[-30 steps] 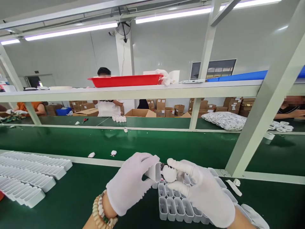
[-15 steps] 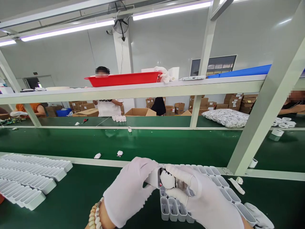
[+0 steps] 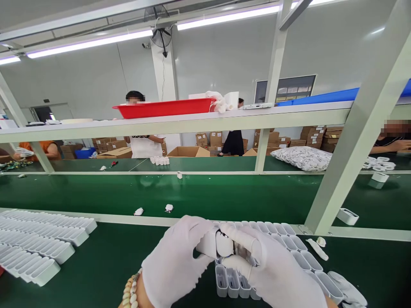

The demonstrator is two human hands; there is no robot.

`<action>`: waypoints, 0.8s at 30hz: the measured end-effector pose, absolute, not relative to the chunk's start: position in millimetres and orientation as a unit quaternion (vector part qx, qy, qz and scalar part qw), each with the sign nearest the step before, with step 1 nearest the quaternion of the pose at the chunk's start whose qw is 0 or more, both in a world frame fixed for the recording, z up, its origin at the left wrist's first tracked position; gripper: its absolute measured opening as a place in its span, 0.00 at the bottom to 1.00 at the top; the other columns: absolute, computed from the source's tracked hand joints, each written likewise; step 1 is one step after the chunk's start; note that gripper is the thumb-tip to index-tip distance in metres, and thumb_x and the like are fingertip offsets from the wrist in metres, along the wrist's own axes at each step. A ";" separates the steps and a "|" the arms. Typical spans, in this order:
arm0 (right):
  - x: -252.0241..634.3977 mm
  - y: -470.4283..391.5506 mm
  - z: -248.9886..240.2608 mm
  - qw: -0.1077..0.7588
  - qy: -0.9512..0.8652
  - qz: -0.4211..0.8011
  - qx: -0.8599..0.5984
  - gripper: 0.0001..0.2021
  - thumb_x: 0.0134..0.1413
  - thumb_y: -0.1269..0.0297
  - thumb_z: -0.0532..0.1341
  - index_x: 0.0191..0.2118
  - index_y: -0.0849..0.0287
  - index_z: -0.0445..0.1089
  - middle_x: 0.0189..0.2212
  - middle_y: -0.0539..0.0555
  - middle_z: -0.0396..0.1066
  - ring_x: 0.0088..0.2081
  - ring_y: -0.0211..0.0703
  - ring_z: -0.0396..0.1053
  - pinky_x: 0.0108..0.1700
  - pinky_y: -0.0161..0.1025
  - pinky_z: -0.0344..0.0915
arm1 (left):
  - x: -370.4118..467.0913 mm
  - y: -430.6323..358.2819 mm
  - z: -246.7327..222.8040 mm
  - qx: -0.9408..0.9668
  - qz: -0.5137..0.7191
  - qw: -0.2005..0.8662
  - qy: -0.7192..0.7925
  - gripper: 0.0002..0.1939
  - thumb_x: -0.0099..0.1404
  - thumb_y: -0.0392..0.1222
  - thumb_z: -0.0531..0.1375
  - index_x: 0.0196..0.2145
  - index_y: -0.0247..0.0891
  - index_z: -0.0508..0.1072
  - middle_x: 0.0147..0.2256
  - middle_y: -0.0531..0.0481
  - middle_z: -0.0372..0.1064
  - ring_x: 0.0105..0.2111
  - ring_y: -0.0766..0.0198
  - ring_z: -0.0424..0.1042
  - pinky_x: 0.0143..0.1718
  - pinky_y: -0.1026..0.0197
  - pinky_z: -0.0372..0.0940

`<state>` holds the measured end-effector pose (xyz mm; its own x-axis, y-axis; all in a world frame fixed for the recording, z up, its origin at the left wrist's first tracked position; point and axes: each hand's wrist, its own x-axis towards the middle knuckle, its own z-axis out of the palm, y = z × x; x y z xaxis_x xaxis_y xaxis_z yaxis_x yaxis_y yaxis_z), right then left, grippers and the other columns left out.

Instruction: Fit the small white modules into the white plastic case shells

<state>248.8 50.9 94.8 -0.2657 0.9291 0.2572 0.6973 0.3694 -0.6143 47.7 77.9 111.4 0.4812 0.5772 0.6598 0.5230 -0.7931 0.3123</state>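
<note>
My left hand (image 3: 178, 261), in a white glove with a bead bracelet at the wrist, is closed round a white plastic housing (image 3: 206, 245). In my right hand (image 3: 272, 267), also gloved, the fingers pinch a white rounded part (image 3: 224, 245) with a dark edge. That part sits at the housing's open end, partly inside it; how deep it goes is hidden. Just beneath both hands stand rows of white open housings (image 3: 233, 282), partly covered by my right hand.
More rows of white housings (image 3: 41, 248) stand at the left. Beyond the bench rim, small white parts (image 3: 169, 208) and a housing (image 3: 347, 216) lie on the green conveyor belt (image 3: 96, 192). A slanted post (image 3: 349, 128) rises at right. White gloves (image 3: 348, 288) lie at lower right. Co-workers are across.
The white rounded part has gone further into the housing, and its dark edge shows less. Pieces on the near belt have shifted right, and another housing has come out from behind the post.
</note>
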 end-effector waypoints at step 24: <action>221.9 73.9 97.8 0.351 -0.760 0.158 -0.524 0.11 0.63 0.55 0.52 0.32 0.54 0.65 0.25 0.47 0.67 0.27 0.40 0.66 0.29 0.37 0.64 | 61.1 103.5 84.4 0.812 0.436 0.052 0.384 0.25 0.54 0.24 0.63 0.49 0.41 0.73 0.45 0.47 0.74 0.46 0.56 0.74 0.48 0.53 0.72</action>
